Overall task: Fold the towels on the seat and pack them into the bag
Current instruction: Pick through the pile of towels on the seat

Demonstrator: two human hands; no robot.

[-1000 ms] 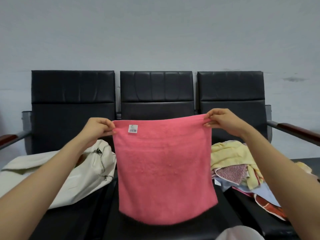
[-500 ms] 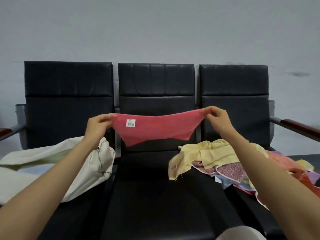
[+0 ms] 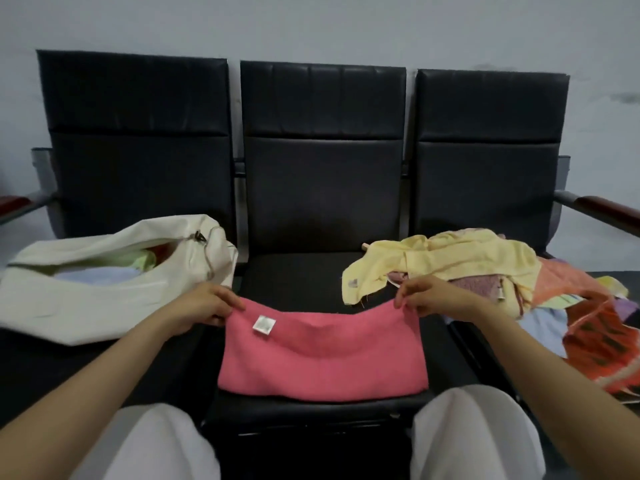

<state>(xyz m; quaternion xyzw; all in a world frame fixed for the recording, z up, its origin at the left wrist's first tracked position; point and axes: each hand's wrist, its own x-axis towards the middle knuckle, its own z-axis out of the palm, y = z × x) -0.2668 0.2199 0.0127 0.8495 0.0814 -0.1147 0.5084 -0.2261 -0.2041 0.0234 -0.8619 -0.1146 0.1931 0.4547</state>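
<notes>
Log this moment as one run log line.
pink towel: on middle seat | left hand: pinches left corner | right hand: pinches right corner | bag: open, left seat | loose towels: right seat

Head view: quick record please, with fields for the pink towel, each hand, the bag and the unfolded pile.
pink towel: lies on the middle seat, far edge held up, label facing up
left hand: pinches its far left corner
right hand: pinches its far right corner
bag: left of the towel, open, towels showing inside
pile: right of the towel, unfolded, yellow towel on top
</notes>
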